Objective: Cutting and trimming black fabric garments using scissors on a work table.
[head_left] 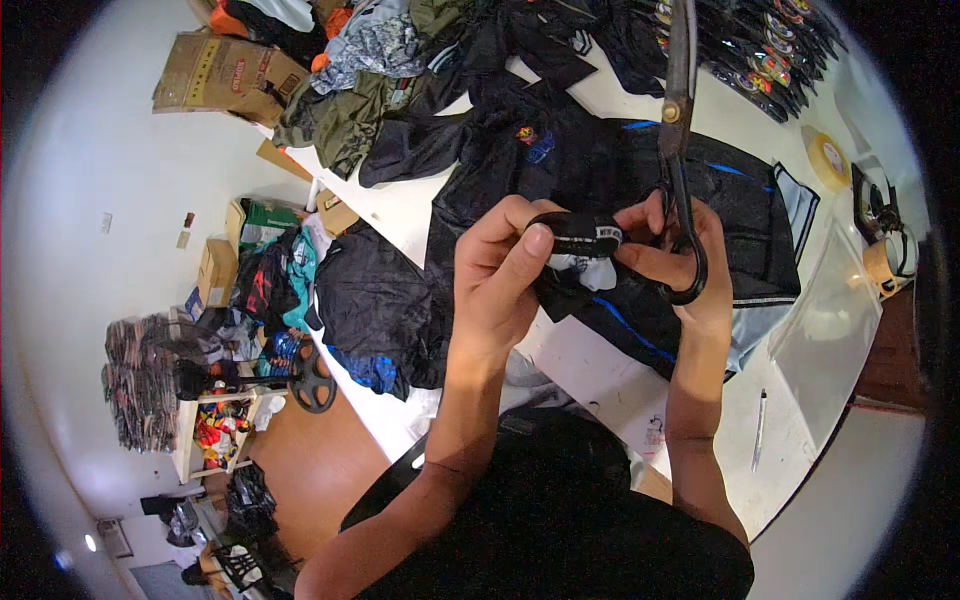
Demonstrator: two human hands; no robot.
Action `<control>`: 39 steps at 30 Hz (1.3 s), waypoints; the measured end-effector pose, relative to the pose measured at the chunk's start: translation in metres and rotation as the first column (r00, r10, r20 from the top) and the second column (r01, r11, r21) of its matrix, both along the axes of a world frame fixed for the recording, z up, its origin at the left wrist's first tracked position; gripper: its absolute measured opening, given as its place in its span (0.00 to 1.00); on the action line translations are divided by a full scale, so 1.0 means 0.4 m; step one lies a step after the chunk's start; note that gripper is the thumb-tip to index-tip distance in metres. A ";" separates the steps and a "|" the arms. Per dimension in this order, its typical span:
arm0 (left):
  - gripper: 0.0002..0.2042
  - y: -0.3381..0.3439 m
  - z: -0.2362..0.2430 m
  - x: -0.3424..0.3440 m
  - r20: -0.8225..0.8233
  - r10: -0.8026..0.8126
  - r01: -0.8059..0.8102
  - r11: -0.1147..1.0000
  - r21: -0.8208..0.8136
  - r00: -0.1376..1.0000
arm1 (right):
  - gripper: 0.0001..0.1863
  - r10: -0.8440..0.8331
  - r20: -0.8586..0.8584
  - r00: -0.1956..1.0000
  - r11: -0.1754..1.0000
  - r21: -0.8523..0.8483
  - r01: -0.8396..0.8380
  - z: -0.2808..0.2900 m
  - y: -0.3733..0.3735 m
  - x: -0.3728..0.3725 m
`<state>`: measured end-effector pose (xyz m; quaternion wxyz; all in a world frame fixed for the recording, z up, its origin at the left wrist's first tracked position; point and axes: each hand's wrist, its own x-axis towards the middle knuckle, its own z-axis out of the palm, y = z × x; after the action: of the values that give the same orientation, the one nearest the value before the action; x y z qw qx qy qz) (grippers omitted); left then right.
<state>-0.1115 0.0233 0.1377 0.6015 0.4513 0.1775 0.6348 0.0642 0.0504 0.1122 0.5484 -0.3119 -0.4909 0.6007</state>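
My left hand [495, 265] is closed on a small black fabric band [580, 228] with white printed trim and a white piece [590, 272] beneath it, thumb on top. My right hand [705, 265] pinches the band's other end while also holding large dark scissors [676, 140], blades pointing away from me, handles at my fingers. Both hands are raised over a dark garment [530, 170] with a small colored emblem and blue stripes, spread on the white table [620, 390].
Piled garments [370, 60] and a cardboard box [225, 80] lie at the back left. Patched black pieces [760, 55], a tape roll [828, 160], a pen [760, 430] and a clear sheet [820, 330] are rightward. Left stand shelves [210, 430] and stacked items [140, 385].
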 end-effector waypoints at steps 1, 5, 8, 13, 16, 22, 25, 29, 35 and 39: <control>0.08 -0.006 0.003 -0.001 -0.040 0.078 -0.079 0.996 -0.030 0.996 | 0.18 -0.031 -0.016 0.999 0.998 0.053 0.032 0.007 -0.004 -0.001; 0.03 -0.020 0.011 0.000 -0.085 0.158 -0.165 0.983 -0.083 0.984 | 0.21 -0.253 0.071 0.965 0.952 0.198 0.235 0.043 -0.026 0.022; 0.02 -0.023 0.002 0.011 -0.080 0.171 -0.183 0.968 -0.170 0.982 | 0.21 -0.313 0.088 0.946 0.938 0.186 0.293 0.063 -0.055 0.025; 0.02 -0.038 -0.017 0.051 -0.001 0.183 -0.176 0.942 -0.287 0.983 | 0.22 -0.344 0.097 0.934 0.924 0.214 0.318 0.077 -0.098 0.003; 0.05 -0.050 -0.013 0.072 0.073 0.136 -0.112 0.959 -0.260 0.988 | 0.22 -0.360 0.119 0.925 0.899 0.309 0.310 0.069 -0.093 -0.018; 0.08 -0.060 -0.009 0.096 -0.046 0.196 -0.201 0.941 -0.274 0.980 | 0.20 -0.453 0.115 0.884 0.840 0.387 0.380 0.050 -0.080 -0.033; 0.08 -0.061 -0.015 0.092 -0.063 0.175 -0.185 0.940 -0.287 0.983 | 0.19 -0.444 0.061 0.894 0.838 0.383 0.390 0.046 -0.078 -0.026; 0.09 -0.059 -0.015 0.089 -0.042 0.182 -0.186 0.939 -0.290 0.982 | 0.18 -0.389 0.031 0.921 0.891 0.269 0.367 0.046 -0.071 -0.007; 0.08 -0.069 0.000 0.094 0.042 0.165 -0.147 0.950 -0.275 0.985 | 0.18 -0.381 -0.046 0.924 0.895 0.231 0.381 0.045 -0.061 0.012; 0.09 -0.062 -0.004 0.091 0.119 0.152 -0.114 0.953 -0.279 0.981 | 0.19 -0.356 -0.051 0.933 0.896 0.265 0.356 0.051 -0.067 0.020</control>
<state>-0.0749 -0.0017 0.1362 0.6243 0.3064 0.2504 0.6736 0.0723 0.0237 0.1325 0.6866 -0.3185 -0.5027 0.4178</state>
